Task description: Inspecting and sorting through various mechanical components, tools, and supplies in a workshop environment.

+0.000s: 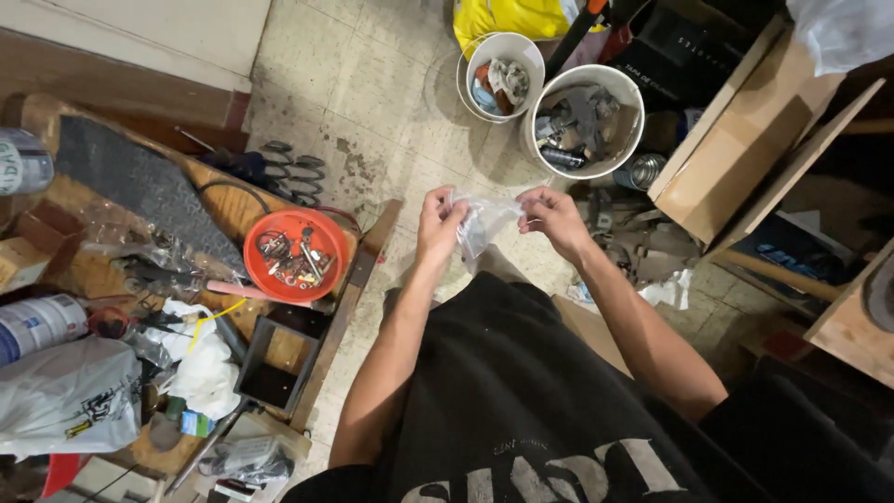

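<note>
A small clear plastic bag [484,224] hangs between both of my hands above the tiled floor. My left hand [438,224] pinches its left edge, and my right hand [554,219] pinches its right edge. The bag looks crumpled; its contents cannot be made out. Just beyond my hands stand two white buckets, a larger one [622,88] and a smaller one [507,42], each filled with scrap metal parts and rags.
A cluttered wooden bench [345,298] on the left carries an orange bowl [256,265] of small metal parts, cans, rags and tools. Metal springs [293,172] lie on the floor. Cardboard boxes [736,140] and wooden boards crowd the right side.
</note>
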